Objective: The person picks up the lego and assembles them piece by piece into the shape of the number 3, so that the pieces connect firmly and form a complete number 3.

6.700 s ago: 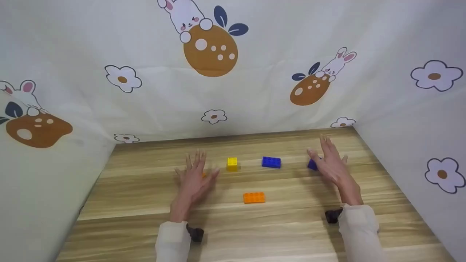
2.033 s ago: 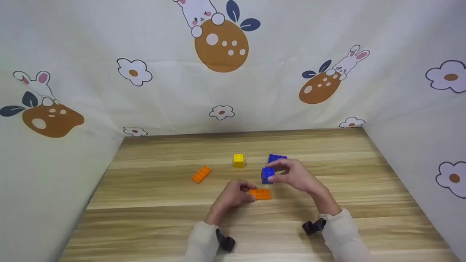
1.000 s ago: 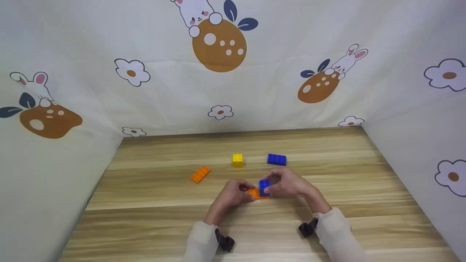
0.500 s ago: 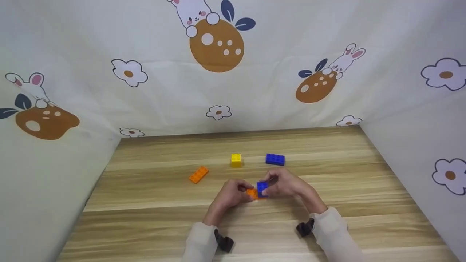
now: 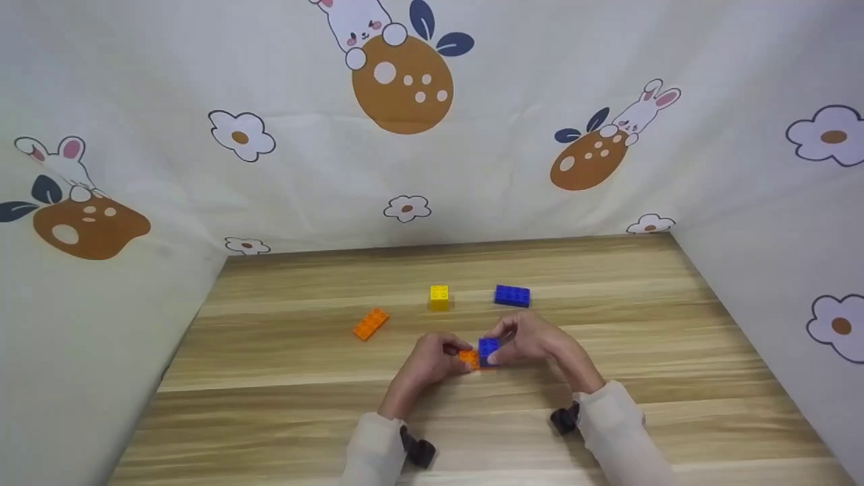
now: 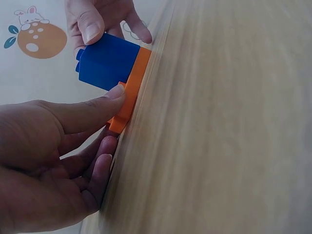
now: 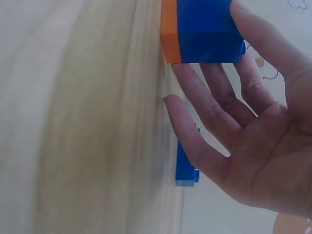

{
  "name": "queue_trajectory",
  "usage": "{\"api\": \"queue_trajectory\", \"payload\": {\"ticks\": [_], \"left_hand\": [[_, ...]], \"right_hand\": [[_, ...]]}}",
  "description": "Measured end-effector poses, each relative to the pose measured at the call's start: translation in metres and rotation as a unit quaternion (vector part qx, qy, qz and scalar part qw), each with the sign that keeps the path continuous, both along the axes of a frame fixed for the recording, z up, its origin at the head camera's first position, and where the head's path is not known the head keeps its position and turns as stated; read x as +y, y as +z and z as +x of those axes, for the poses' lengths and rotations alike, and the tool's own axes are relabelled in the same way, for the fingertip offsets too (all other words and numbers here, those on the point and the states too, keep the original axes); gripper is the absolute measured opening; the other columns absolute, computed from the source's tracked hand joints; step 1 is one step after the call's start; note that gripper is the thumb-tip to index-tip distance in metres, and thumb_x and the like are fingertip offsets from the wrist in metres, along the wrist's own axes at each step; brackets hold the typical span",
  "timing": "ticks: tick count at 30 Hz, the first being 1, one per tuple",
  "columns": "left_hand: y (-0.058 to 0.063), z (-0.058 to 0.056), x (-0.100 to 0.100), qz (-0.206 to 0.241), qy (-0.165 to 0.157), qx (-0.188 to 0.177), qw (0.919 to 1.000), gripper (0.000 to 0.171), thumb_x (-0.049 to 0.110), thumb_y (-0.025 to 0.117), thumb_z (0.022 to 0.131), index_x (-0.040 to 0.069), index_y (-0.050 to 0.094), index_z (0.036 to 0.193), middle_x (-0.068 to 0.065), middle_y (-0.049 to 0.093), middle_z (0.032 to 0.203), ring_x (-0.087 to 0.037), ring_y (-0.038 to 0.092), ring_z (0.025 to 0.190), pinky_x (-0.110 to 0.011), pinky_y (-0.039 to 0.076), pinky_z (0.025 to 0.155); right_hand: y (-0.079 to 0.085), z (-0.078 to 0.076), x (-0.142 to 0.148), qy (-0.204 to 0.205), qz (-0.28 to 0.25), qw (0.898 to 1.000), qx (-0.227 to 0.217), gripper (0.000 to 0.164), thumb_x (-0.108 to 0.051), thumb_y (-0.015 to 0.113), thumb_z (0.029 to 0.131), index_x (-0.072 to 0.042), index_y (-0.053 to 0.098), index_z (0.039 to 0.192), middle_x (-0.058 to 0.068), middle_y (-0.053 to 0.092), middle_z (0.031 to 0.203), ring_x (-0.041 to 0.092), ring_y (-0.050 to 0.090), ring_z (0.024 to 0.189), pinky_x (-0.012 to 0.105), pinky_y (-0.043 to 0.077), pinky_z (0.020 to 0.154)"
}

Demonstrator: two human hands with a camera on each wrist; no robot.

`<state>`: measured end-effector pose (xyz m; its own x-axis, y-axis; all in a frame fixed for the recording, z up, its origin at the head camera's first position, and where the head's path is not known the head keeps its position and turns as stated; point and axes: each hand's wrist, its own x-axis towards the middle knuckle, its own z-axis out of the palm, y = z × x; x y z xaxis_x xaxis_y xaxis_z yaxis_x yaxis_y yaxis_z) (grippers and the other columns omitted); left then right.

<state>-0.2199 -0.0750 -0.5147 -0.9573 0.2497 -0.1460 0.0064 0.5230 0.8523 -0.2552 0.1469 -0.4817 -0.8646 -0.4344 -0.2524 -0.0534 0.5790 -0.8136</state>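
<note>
A flat orange toy brick (image 6: 134,90) lies on the table, and my left hand (image 5: 432,361) pinches its left end between thumb and fingers. On its right half sits a tall blue brick (image 5: 488,351), flush against the orange one in both wrist views. My right hand (image 5: 533,337) grips the blue brick, thumb on the near side and fingers on the far side. In the left wrist view the thumb (image 6: 114,91) of my left hand presses the orange edge. The orange brick's right part is hidden under the blue one.
Behind the hands stand a yellow brick (image 5: 439,298) and a flat blue brick (image 5: 512,295). A second orange brick (image 5: 371,325) lies to the left, set at an angle. Patterned cloth walls (image 5: 324,182) border the wooden table (image 5: 283,432) at the back and sides.
My right hand brought the tall blue brick leftward and down onto the orange brick, which my left hand came to hold. Over the last half second the hands hardly moved.
</note>
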Motion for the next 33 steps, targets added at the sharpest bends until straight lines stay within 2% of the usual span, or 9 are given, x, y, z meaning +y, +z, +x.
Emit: {"api": "queue_trajectory", "payload": {"ticks": [7, 12, 15, 19, 22, 27, 30, 33], "left_hand": [[-0.001, 0.001, 0.002, 0.003, -0.004, -0.001, 1.0, 0.024, 0.007, 0.082, 0.081, 0.009, 0.077, 0.105, -0.005, 0.073, 0.1, -0.014, 0.059, 0.087, -0.032, 0.053, 0.082], [-0.002, 0.001, 0.002, 0.002, -0.005, 0.004, 1.0, 0.024, 0.008, 0.082, 0.081, 0.01, 0.077, 0.104, -0.005, 0.073, 0.101, -0.015, 0.06, 0.09, -0.035, 0.053, 0.085], [-0.002, -0.001, 0.001, 0.004, -0.006, 0.005, 1.0, 0.024, 0.007, 0.081, 0.082, 0.009, 0.077, 0.105, -0.005, 0.073, 0.102, -0.016, 0.06, 0.09, -0.036, 0.054, 0.086], [0.0, -0.001, 0.0, 0.005, -0.004, -0.001, 1.0, 0.023, 0.007, 0.081, 0.083, 0.01, 0.077, 0.105, -0.004, 0.073, 0.101, -0.015, 0.06, 0.089, -0.036, 0.054, 0.086], [0.0, 0.0, 0.0, 0.004, -0.002, -0.004, 1.0, 0.023, 0.008, 0.081, 0.082, 0.011, 0.077, 0.105, -0.004, 0.073, 0.102, -0.015, 0.06, 0.09, -0.036, 0.054, 0.087], [-0.001, 0.001, 0.0, 0.006, 0.002, -0.002, 1.0, 0.025, 0.009, 0.082, 0.081, 0.01, 0.077, 0.105, -0.004, 0.074, 0.102, -0.015, 0.06, 0.091, -0.036, 0.054, 0.088], [-0.001, 0.001, 0.0, 0.007, 0.005, -0.006, 0.9999, 0.025, 0.009, 0.083, 0.081, 0.01, 0.077, 0.105, -0.004, 0.074, 0.102, -0.015, 0.061, 0.092, -0.037, 0.054, 0.088], [0.0, 0.001, 0.0, 0.005, 0.009, -0.014, 0.9999, 0.025, 0.009, 0.083, 0.081, 0.011, 0.077, 0.105, -0.003, 0.073, 0.104, -0.015, 0.06, 0.093, -0.037, 0.054, 0.09]], "right_hand": [[0.0, 0.0, 0.002, 0.01, 0.0, 1.0, -0.004, 0.031, -0.01, 0.089, 0.073, -0.008, 0.073, 0.099, 0.007, 0.075, 0.1, 0.019, 0.067, 0.094, 0.039, 0.055, 0.09], [-0.001, -0.001, 0.006, 0.047, -0.022, 0.999, 0.006, 0.032, -0.01, 0.086, 0.076, -0.005, 0.071, 0.103, 0.01, 0.074, 0.105, 0.022, 0.067, 0.099, 0.042, 0.056, 0.093], [0.001, -0.004, 0.008, 0.076, -0.016, 0.997, 0.021, 0.033, -0.014, 0.084, 0.08, -0.006, 0.071, 0.109, 0.011, 0.073, 0.11, 0.026, 0.067, 0.105, 0.046, 0.054, 0.097], [0.004, -0.006, 0.012, 0.088, 0.002, 0.996, 0.03, 0.034, -0.025, 0.08, 0.086, -0.009, 0.072, 0.115, 0.01, 0.073, 0.114, 0.025, 0.067, 0.108, 0.045, 0.054, 0.097], [0.005, -0.009, 0.014, 0.067, -0.017, 0.997, 0.025, 0.038, -0.03, 0.077, 0.089, -0.005, 0.071, 0.117, 0.012, 0.073, 0.116, 0.022, 0.066, 0.105, 0.037, 0.056, 0.09], [0.002, -0.02, 0.019, 0.016, -0.089, 0.995, 0.043, 0.046, -0.026, 0.075, 0.09, 0.005, 0.065, 0.123, 0.022, 0.069, 0.12, 0.022, 0.069, 0.106, 0.026, 0.056, 0.088], [0.001, -0.028, 0.025, -0.023, -0.115, 0.991, 0.057, 0.047, -0.022, 0.075, 0.09, 0.006, 0.063, 0.126, 0.025, 0.066, 0.125, 0.029, 0.067, 0.111, 0.025, 0.056, 0.087], [0.001, -0.036, 0.032, -0.059, -0.116, 0.989, 0.068, 0.048, -0.022, 0.075, 0.09, 0.003, 0.062, 0.129, 0.024, 0.065, 0.129, 0.033, 0.064, 0.118, 0.025, 0.056, 0.088]]}}
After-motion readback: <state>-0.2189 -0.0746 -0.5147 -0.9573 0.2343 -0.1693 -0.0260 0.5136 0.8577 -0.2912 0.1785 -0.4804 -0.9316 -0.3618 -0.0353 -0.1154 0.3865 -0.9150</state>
